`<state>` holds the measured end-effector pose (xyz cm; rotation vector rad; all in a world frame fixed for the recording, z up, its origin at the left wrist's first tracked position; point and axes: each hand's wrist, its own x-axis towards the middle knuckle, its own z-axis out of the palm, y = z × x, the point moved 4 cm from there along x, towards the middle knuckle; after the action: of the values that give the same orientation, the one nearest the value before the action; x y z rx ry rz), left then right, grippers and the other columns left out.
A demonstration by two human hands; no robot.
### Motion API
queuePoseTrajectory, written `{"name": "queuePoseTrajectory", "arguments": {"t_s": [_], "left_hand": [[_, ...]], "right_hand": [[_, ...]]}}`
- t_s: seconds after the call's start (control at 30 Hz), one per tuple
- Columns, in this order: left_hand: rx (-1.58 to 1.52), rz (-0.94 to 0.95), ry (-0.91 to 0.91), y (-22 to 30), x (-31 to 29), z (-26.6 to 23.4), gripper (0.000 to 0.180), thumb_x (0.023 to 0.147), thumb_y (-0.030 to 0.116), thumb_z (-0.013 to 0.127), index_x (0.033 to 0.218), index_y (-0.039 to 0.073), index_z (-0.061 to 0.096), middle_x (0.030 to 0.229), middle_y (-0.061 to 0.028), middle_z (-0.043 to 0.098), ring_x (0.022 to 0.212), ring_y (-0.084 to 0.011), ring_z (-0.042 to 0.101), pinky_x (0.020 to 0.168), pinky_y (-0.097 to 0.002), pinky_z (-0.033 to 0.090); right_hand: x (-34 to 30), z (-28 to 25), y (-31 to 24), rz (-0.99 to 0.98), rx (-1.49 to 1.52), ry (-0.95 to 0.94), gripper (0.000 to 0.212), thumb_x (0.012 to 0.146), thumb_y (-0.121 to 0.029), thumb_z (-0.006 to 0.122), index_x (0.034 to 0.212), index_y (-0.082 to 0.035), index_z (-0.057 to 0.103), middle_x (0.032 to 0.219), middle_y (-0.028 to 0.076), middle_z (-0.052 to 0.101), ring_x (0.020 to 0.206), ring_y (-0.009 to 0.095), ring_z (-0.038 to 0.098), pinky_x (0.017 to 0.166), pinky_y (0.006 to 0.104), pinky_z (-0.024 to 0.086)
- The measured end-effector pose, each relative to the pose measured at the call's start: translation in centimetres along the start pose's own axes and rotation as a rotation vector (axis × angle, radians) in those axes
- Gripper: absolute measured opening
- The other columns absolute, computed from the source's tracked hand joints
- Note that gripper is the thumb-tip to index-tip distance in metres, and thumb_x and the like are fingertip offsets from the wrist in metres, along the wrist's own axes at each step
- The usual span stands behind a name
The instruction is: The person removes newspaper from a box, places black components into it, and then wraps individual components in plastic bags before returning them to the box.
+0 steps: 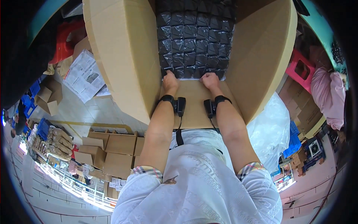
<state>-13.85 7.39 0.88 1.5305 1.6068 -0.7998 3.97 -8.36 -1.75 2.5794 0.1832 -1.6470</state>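
Well, from where I'm standing, the big container is one large cardboard box (119, 56), open toward the person, with a broad panel spread out on each side, two in all. Inside it lie the black packs (195, 44), each in shiny clear wrapping, set edge to edge in a tight grid. I count about six across and at least six rows deep, though the far ones run out of view.

Both hands are in at the near edge of that grid. The left hand (170, 80) is at its near left corner, the right hand (210, 79) toward the near right, well apart from each other. The fingers of both are curled in narrow against the packs; whether they grip anything, I can't tell. Two black wrist devices (181, 106) are strapped on, one per forearm.

Around the box I see two stools, one red (63, 39) and one pinkish (301, 71), newspaper sheets (85, 76), clear plastic film (270, 130) and several stacked cartons (119, 143).
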Motion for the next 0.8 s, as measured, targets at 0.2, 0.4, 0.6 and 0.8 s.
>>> {"name": "queuePoseTrajectory", "arguments": {"t_s": [0.2, 0.4, 0.6, 0.8], "left_hand": [[0.275, 0.029, 0.047, 0.0, -1.4, -1.0, 0.031, 0.079, 0.021, 0.066, 0.107, 0.007, 0.066, 0.110, -0.0169, 0.065, 0.111, -0.0347, 0.058, 0.094, -0.0441, 0.046], [0.272, -0.074, 0.054, 0.7, -0.9, 0.6, 0.024, 0.080, 0.024, 0.066, 0.100, 0.010, 0.072, 0.112, -0.0130, 0.066, 0.113, -0.0303, 0.057, 0.096, -0.0390, 0.043], [0.146, -0.143, 0.041, -0.8, 1.0, 1.3, 0.024, 0.079, 0.020, 0.068, 0.098, 0.007, 0.072, 0.109, -0.0165, 0.068, 0.108, -0.0322, 0.062, 0.093, -0.0413, 0.047], [0.083, -0.105, 0.043, -0.6, 1.3, 1.3, 0.022, 0.080, 0.020, 0.065, 0.096, 0.006, 0.073, 0.108, -0.0184, 0.068, 0.104, -0.0355, 0.064, 0.089, -0.0428, 0.051]], "right_hand": [[0.3, -0.5, -0.2, -0.099, -0.015, -0.036, 0.025, 0.072, -0.029, 0.073, 0.085, -0.009, 0.075, 0.098, 0.015, 0.071, 0.097, 0.031, 0.067, 0.087, 0.0388, 0.052], [-1.5, 1.5, -3.1, 0.171, -0.100, 0.005, 0.032, 0.074, -0.026, 0.073, 0.099, -0.006, 0.072, 0.114, 0.018, 0.066, 0.107, 0.032, 0.063, 0.093, 0.0402, 0.051], [-2.0, 0.0, -2.3, 0.153, -0.087, 0.080, 0.023, 0.076, -0.024, 0.071, 0.096, -0.013, 0.074, 0.111, 0.014, 0.068, 0.105, 0.032, 0.064, 0.091, 0.0404, 0.051], [-1.5, -1.9, -1.0, 0.065, 0.036, 0.169, 0.021, 0.071, -0.028, 0.071, 0.088, -0.016, 0.075, 0.099, 0.013, 0.070, 0.096, 0.032, 0.066, 0.086, 0.0411, 0.051]]}}
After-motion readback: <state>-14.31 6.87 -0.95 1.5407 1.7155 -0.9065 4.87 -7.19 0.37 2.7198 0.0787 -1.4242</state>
